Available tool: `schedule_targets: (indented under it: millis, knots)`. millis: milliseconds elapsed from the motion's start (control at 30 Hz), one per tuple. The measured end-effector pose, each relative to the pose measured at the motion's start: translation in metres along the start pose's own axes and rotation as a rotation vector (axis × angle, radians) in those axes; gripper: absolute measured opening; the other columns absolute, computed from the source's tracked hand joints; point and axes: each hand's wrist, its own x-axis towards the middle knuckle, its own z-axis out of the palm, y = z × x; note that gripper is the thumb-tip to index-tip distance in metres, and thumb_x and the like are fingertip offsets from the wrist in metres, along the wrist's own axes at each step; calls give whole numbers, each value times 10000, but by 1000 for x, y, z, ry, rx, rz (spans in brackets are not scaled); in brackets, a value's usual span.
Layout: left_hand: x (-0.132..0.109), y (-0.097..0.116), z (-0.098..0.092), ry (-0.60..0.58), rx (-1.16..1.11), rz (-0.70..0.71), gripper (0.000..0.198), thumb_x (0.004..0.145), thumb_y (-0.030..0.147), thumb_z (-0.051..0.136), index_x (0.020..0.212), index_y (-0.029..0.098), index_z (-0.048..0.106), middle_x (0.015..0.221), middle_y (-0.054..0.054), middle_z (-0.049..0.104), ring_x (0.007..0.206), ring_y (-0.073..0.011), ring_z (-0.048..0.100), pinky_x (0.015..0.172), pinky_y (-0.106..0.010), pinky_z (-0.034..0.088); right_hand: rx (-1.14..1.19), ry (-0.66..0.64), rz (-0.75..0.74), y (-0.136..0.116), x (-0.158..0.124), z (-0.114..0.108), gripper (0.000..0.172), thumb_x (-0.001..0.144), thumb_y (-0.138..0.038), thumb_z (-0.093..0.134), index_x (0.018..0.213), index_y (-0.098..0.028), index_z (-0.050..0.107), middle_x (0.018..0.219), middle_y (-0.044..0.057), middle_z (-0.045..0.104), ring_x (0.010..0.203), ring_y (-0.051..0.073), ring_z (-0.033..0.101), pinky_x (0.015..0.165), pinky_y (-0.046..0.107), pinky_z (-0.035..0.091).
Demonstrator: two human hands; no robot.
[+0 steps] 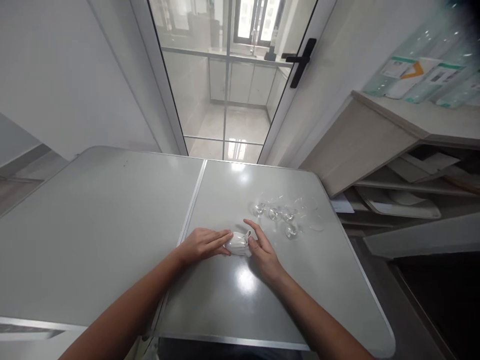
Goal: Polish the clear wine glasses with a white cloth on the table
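Observation:
Between both hands, on the grey table (123, 225), lies a small white, shiny bundle (237, 243) with a looped end on its right; its exact kind I cannot make out. My left hand (204, 243) has its fingers and thumb closed around the bundle's left end. At the other end, the thumb of my right hand (264, 255) presses by the loop, while its index finger stretches forward. Several clear, goblet-like glasses (275, 214) with round parts are grouped just beyond my right hand, their outlines faint against the tabletop.
A metal seam (195, 192) divides the table's two panels. Beyond the far edge stands a glass door (225, 90) with a black handle (302, 60). To the right, a shelf unit (386, 117) carries clear bottles (423, 75) on top and papers below.

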Motion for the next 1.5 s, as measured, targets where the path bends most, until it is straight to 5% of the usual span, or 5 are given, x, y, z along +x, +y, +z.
schedule_targets:
  millis: [433,600,767,1000,1500]
  knots:
    - [5,9,3,49,-413,-213,502,798,398,818,1252,201,737,697,-47,730,596,-169,654,594,-273,525,-79,-168,-56,-3,2,-8,737,1003,-530,516,1612,-250,210,808,14,654,701,183,594,704,300,480]
    - [11,20,-17,-171,-743,-446,543,747,427,851,1204,148,763,596,-26,672,461,-121,548,452,-225,398,-449,-250,-426,1,0,-19,543,1025,-355,483,1554,-275,390,1053,76,670,899,225,622,823,358,506]
    - [5,14,-14,11,-392,-183,483,766,425,845,1182,193,770,696,-48,745,580,-156,658,549,-244,505,-677,-357,-741,5,-3,-22,527,1012,-243,463,1529,-342,430,940,26,692,796,203,623,1076,504,405]
    - [6,7,6,351,328,438,571,933,302,701,1456,182,508,1155,-123,771,875,-177,773,715,-249,610,-83,-87,-132,8,5,-21,677,984,-480,573,1561,-207,348,703,-11,623,638,164,581,682,285,488]
    - [7,10,6,388,418,465,546,930,329,706,1427,192,525,1179,-94,766,823,-135,762,691,-230,601,-406,-124,-310,11,8,-31,539,1000,-443,555,1493,-242,469,1128,72,672,917,198,639,827,308,506]
